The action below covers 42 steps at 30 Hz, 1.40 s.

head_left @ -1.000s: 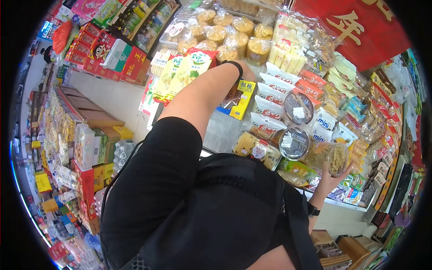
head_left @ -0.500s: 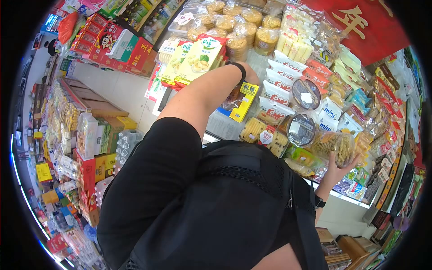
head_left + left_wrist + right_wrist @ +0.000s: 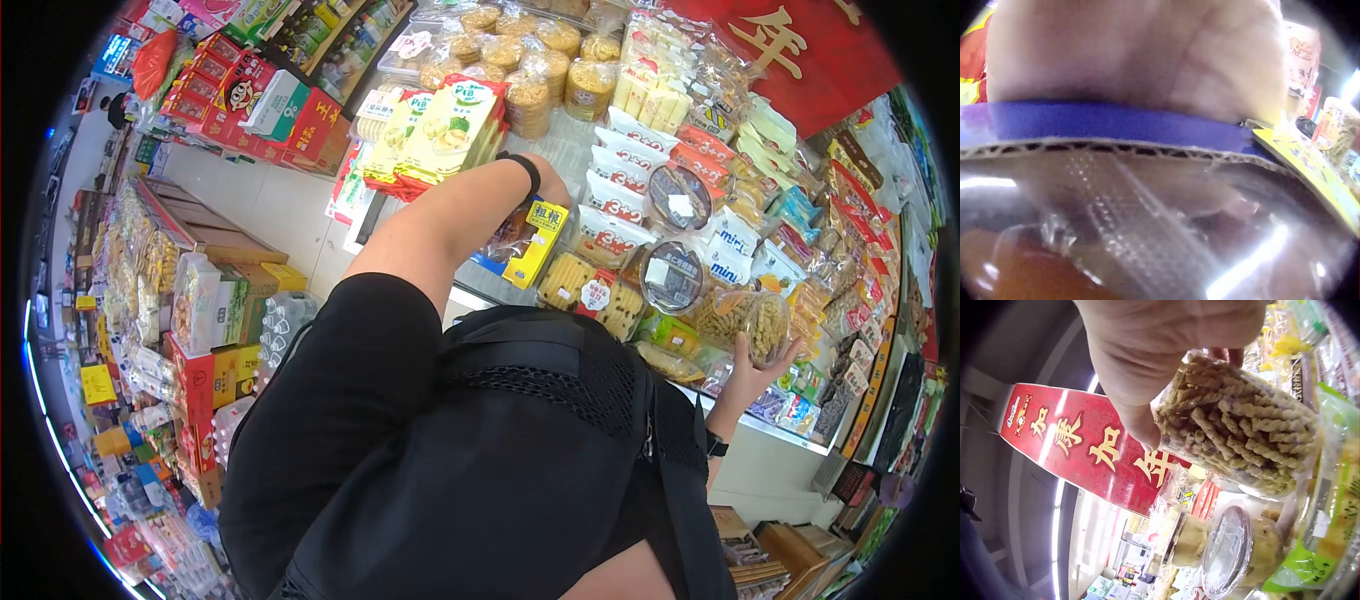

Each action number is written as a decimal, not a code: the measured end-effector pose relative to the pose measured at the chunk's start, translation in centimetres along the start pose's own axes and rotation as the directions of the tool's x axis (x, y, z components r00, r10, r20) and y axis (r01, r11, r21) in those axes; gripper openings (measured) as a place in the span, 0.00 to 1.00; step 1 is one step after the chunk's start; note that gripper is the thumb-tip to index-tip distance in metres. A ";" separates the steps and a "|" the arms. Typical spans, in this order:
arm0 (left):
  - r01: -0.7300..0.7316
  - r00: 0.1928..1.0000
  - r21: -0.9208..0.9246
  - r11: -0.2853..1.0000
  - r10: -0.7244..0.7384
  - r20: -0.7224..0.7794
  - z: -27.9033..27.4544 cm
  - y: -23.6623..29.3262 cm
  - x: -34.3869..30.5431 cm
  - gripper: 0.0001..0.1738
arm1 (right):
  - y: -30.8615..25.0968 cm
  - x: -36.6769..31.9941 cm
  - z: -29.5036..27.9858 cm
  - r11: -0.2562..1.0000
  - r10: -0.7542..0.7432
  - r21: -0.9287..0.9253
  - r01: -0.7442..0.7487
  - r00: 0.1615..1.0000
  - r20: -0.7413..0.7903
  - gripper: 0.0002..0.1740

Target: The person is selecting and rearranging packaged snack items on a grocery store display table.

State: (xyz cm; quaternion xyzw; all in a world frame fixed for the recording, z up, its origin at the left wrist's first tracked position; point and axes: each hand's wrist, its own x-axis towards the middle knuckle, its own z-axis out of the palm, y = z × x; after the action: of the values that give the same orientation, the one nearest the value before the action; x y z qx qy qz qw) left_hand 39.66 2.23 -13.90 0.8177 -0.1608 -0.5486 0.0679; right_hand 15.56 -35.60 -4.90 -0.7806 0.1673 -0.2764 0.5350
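Observation:
Toward the middle of the counter, my left hand (image 3: 545, 178) holds a blue and yellow box (image 3: 537, 243) of packaged food with a clear plastic window. Up close in the left wrist view, the palm (image 3: 1135, 56) lies against the blue cardboard edge (image 3: 1116, 125); the fingers are hidden. At the counter's front right, my right hand (image 3: 760, 375) grips a clear container (image 3: 767, 330) of twisted fried dough snacks, thumb on one side. The right wrist view shows that hand (image 3: 1166, 350) at one end of the container (image 3: 1241, 425), tilted over other packs.
White 3+2 packs (image 3: 615, 235) stand in a row between the hands. Two round tubs (image 3: 672, 277) and a tray of biscuits (image 3: 590, 290) lie near the front edge. Yellow and red Pia packs (image 3: 455, 125) and bagged round cakes (image 3: 528, 100) stand behind the left arm.
The counter has shifted slightly in the head view. The box in my left hand has come a little nearer the counter's front edge. My right hand keeps hold of the snack container.

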 end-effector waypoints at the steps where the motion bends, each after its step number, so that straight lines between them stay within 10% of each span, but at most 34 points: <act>1: 0.000 0.999 0.009 1.000 -0.001 0.045 0.2 -0.1 0.7 0.26 | -0.1 0.0 0.0 1.000 0.005 -0.003 -0.005 1.000 0.001 0.55; 23: 0.089 0.996 -0.028 0.996 -0.088 0.026 3.8 1.8 -8.3 0.30 | -0.9 -0.7 -0.3 1.000 -0.013 0.008 0.013 1.000 0.005 0.56; 30: -0.179 0.929 0.027 0.983 0.178 -0.324 4.6 -3.3 -9.1 0.28 | -1.1 0.4 -1.0 0.997 -0.047 -0.057 0.047 0.999 0.016 0.54; 32: -0.475 0.680 -0.119 0.872 0.278 -0.678 6.4 -3.7 -14.1 0.24 | -1.0 1.1 -1.4 0.996 -0.064 -0.055 0.066 0.997 0.037 0.54; 33: -0.470 0.679 -0.126 0.874 0.267 -0.684 7.4 -3.9 -16.3 0.24 | -0.8 1.7 -1.7 0.995 -0.092 -0.035 0.093 0.995 0.032 0.54; 38: -0.592 0.168 -0.361 0.720 -0.328 -0.930 16.7 -5.1 -21.1 0.12 | -4.4 3.1 -0.9 0.979 -0.195 -0.064 0.195 0.981 0.005 0.54; 42: -0.292 -0.052 -0.491 0.821 -0.526 -0.849 25.4 -6.8 -17.9 0.28 | -7.6 4.5 0.5 0.935 -0.345 -0.052 0.350 0.935 0.086 0.54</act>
State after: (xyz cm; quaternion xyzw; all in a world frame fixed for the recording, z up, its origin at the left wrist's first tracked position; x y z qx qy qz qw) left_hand 11.40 16.33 -10.08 0.9030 0.1803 0.1922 0.3394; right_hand 19.18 -34.94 3.14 -0.8250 0.0153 -0.3313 0.4576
